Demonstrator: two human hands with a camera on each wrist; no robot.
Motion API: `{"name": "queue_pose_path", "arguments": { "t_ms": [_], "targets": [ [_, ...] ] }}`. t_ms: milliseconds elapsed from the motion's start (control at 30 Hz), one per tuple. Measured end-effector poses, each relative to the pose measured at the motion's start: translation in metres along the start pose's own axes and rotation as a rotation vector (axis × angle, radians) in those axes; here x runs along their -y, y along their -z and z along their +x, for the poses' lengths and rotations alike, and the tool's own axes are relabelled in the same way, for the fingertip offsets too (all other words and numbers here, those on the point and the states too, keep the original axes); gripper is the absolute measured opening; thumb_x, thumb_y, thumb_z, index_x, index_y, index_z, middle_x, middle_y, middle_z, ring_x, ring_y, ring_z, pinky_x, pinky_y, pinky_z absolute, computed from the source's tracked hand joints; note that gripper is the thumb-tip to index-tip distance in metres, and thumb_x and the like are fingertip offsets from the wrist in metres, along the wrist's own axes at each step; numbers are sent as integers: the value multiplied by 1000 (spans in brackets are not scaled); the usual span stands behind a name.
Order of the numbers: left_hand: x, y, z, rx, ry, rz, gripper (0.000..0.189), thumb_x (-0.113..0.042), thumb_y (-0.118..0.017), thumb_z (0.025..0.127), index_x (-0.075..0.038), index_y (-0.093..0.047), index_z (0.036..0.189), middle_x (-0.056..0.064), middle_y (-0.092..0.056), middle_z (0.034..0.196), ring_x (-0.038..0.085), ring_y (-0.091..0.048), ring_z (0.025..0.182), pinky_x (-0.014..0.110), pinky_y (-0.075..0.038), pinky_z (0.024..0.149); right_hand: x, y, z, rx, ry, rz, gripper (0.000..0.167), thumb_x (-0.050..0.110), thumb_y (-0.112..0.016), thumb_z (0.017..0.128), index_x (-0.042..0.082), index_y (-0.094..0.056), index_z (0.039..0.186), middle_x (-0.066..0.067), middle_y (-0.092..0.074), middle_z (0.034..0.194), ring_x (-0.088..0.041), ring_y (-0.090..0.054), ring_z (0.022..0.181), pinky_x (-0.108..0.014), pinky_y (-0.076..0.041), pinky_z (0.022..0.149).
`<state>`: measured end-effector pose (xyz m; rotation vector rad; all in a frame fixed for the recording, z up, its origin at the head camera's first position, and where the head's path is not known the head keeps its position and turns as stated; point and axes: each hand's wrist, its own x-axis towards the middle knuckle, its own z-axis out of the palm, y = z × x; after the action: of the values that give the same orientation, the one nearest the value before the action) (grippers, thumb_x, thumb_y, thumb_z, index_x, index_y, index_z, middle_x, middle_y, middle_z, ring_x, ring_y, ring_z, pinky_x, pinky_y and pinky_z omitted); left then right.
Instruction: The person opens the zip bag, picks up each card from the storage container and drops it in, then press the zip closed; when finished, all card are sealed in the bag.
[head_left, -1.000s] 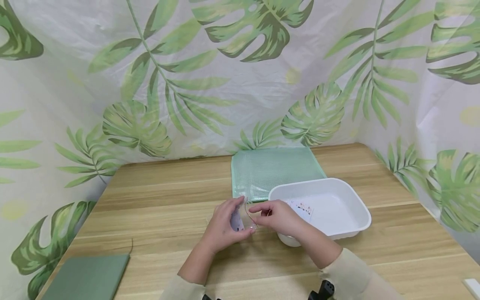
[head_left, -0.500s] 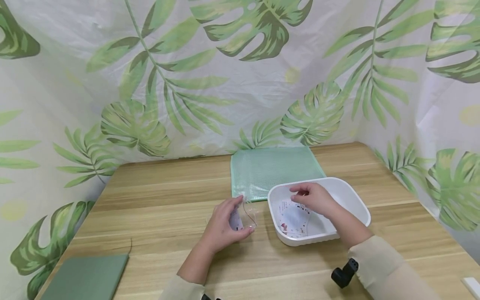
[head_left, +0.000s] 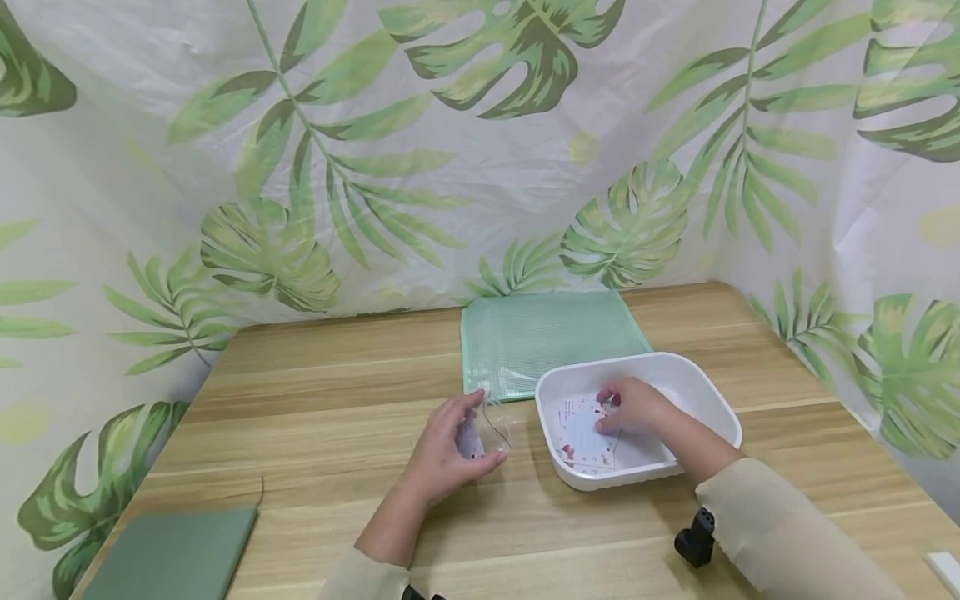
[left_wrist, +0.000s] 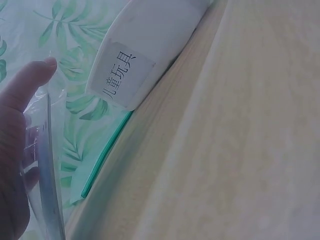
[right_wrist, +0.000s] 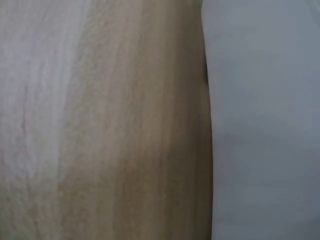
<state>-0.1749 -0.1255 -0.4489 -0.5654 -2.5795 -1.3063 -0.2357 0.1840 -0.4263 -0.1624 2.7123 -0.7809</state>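
My left hand [head_left: 444, 450] holds a clear plastic sleeve [head_left: 498, 423] by its edges, thumb and fingers spread around it. A printed card [head_left: 469, 439] shows inside, and a thin reddish line runs along the sleeve's right part. In the left wrist view the sleeve [left_wrist: 45, 165] stands on edge against the palm. My right hand [head_left: 637, 408] is down in the white plastic basin [head_left: 712, 400], thumb and index fingertip apart at the right side of a flat printed card [head_left: 581, 429] with small red drawings. The right wrist view misses the hand and shows only the basin's wall [right_wrist: 265, 125].
Behind the basin lies a green mesh zip pouch [head_left: 547, 337]. A label with black characters [left_wrist: 120, 72] is on the basin's side. At the front left sits a grey-green notebook or board [head_left: 176, 550] with a cord; a white object [head_left: 943, 571] is at the right edge.
My right hand has left the sleeve, moved right over the basin and lowered onto the card there. My left hand keeps the sleeve in nearly the same place.
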Motion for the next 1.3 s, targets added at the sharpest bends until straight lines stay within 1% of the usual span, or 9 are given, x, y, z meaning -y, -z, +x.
{"name": "queue_pose_path", "arguments": {
  "t_ms": [167, 400, 533, 667, 767, 900, 1033, 1100, 1300],
  "targets": [
    [2, -1, 0, 0, 26, -25, 83, -31, -87, 68, -12, -52, 140, 5, -59, 132, 24, -54, 119, 49, -46, 100, 1, -2, 0, -23, 31, -25, 35, 18, -83, 74, 2, -65, 99, -12, -64, 95, -24, -57, 88, -42, -47, 85],
    [3, -2, -1, -16, 24, -23, 82, -33, -87, 68, -13, -53, 139, 6, -60, 132, 27, -52, 123, 52, -44, 102, -2, -1, 2, -41, -20, 0, 28, 16, -79, 78, 4, -61, 95, -8, -62, 91, -21, -55, 85, -36, -45, 79],
    [3, -2, -1, -33, 5, 9, 81, -33, -86, 67, -13, -54, 138, 6, -62, 131, 29, -53, 123, 52, -43, 102, -4, 4, 1, -61, -25, 39, 27, 14, -75, 81, 1, -66, 103, -9, -63, 91, -20, -56, 84, -33, -46, 75],
    [3, -2, -1, -30, -1, 19, 81, -33, -86, 68, -11, -54, 139, 6, -62, 130, 28, -55, 122, 52, -44, 101, -3, 11, -6, -46, -38, 131, 30, 13, -70, 87, -2, -68, 113, -8, -66, 90, -15, -59, 77, -26, -49, 68],
    [2, -1, -1, -22, 16, 0, 80, -32, -86, 69, -12, -53, 139, 5, -61, 130, 25, -57, 119, 50, -46, 99, -2, 17, -15, -45, -35, 216, 27, 13, -66, 91, -3, -68, 112, -9, -68, 90, -13, -61, 75, -25, -53, 67],
    [0, 0, 0, -18, 31, -31, 80, -29, -87, 69, -12, -53, 139, 5, -61, 128, 20, -57, 112, 45, -49, 95, -2, 29, -27, -82, -6, 305, 26, 15, -65, 92, -4, -66, 111, -13, -70, 93, -13, -64, 75, -28, -56, 68],
    [2, 0, -1, -17, 22, -48, 79, -27, -87, 68, -10, -53, 138, 6, -60, 127, 19, -57, 110, 43, -49, 95, -2, 39, -39, -123, 16, 365, 29, 17, -65, 93, -5, -63, 111, -20, -72, 98, -11, -66, 74, -28, -57, 68],
    [3, -1, 0, -20, 14, -48, 80, -27, -87, 68, -9, -53, 138, 6, -60, 128, 19, -57, 111, 43, -49, 96, 0, 43, -44, -142, 30, 387, 33, 17, -65, 93, -6, -62, 117, -21, -72, 100, -11, -66, 75, -27, -57, 70],
    [4, -1, 0, -33, -10, -38, 80, -28, -87, 67, -9, -54, 137, 6, -61, 127, 19, -57, 112, 45, -49, 97, 6, 42, -57, -244, 60, 461, 45, 20, -68, 92, -3, -58, 130, -8, -73, 90, -12, -69, 76, -22, -57, 72]
  ]
}}
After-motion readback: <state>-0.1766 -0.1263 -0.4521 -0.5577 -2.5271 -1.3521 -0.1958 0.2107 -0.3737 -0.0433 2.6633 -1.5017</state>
